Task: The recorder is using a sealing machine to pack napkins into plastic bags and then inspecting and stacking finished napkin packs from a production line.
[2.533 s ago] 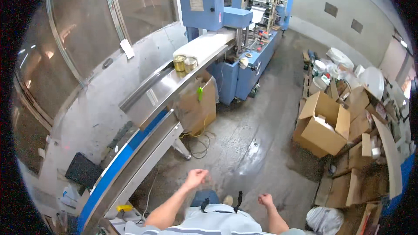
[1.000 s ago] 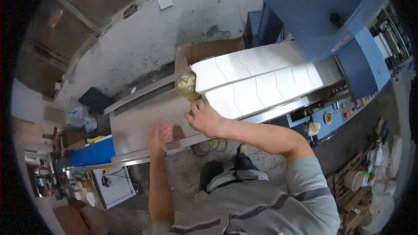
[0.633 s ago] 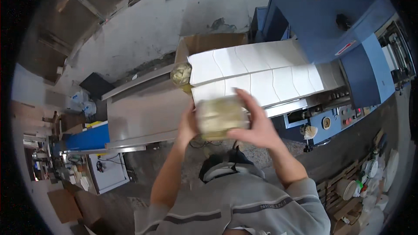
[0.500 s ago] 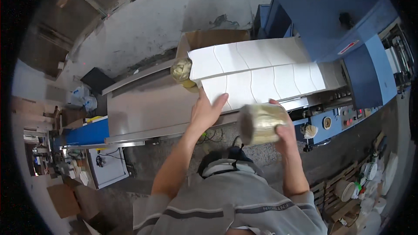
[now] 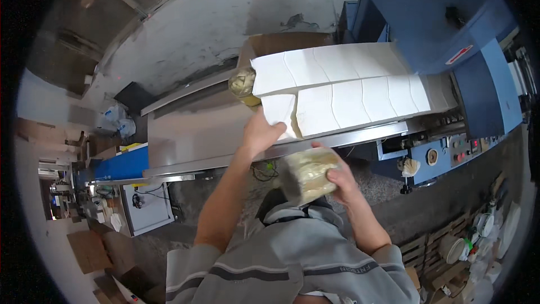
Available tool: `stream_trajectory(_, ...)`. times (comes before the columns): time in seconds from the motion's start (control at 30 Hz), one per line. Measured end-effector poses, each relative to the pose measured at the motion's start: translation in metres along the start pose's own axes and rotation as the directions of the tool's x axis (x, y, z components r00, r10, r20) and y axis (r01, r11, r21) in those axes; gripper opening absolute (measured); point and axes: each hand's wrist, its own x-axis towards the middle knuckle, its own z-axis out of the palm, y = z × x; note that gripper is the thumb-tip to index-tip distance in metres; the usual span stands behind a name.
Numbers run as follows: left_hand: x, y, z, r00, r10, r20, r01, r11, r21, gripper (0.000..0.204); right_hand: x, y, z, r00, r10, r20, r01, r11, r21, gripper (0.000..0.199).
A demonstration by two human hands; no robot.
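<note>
Two long rows of white folded paper lie side by side on a metal table, marked off by wavy lines. At the left end of the near row, my left hand [image 5: 261, 133] is closed on a block of white folded paper [image 5: 278, 110], thumb on top and fingers mostly hidden. A narrow gap parts this block from the rest of the near row [image 5: 360, 103]. In front of the table's edge, my right hand [image 5: 339, 177] grips a thick cylinder wrapped in yellowish clear film [image 5: 311, 175], its grey end facing left. A similar film-wrapped cylinder [image 5: 242, 84] rests against the left end of the far row [image 5: 332, 67].
The steel table [image 5: 197, 129] runs leftward to a blue belt [image 5: 121, 164]. A blue machine [image 5: 427, 17] stands at the right, with a control panel [image 5: 462, 151] below. Behind the rows is a cardboard box [image 5: 287, 41]. Wooden pallets [image 5: 433, 245] and clutter lie at lower right.
My left hand has parted the end block from the near row, opening a gap. My right hand has brought the wrapped cylinder left and nearer my body.
</note>
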Motion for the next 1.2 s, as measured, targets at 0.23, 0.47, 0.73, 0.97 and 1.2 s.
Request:
stream_trajectory(0.23, -0.021, -0.129, -0.094, 0.987, 0.010, 0.158, 0.112, 0.664, -0.739, 0.045, 0.059, 0.040, 0.037, 0.990, 0.122, -0.071, -0.129, 0.986, -0.106, 0.107)
stream_trajectory(0.47, -0.051, -0.306, -0.238, 0.994, -0.044, 0.096, 0.095, 0.773, -0.627, 0.040, 0.062, 0.048, 0.040, 0.967, -0.041, -0.251, -0.014, 0.977, -0.212, 0.102)
stream_trajectory(0.73, -0.081, -0.399, -0.338, 0.887, -0.188, -0.421, 0.210, 0.978, 0.007, 0.039, 0.066, 0.047, 0.045, 0.967, -0.096, -0.236, 0.057, 0.984, -0.167, 0.077)
stream_trajectory(0.97, -0.070, -0.109, -0.122, 0.991, -0.133, -0.021, 0.106, 0.866, -0.489, 0.043, 0.046, 0.026, 0.023, 0.971, 0.043, -0.236, -0.070, 0.992, -0.107, 0.095)
stream_trajectory(1.2, 0.000, 0.058, 0.039, 0.997, 0.040, 0.073, -0.035, 0.998, -0.058, 0.102, -0.006, -0.014, -0.038, 0.994, 0.085, -0.063, -0.084, 0.996, 0.013, 0.095)
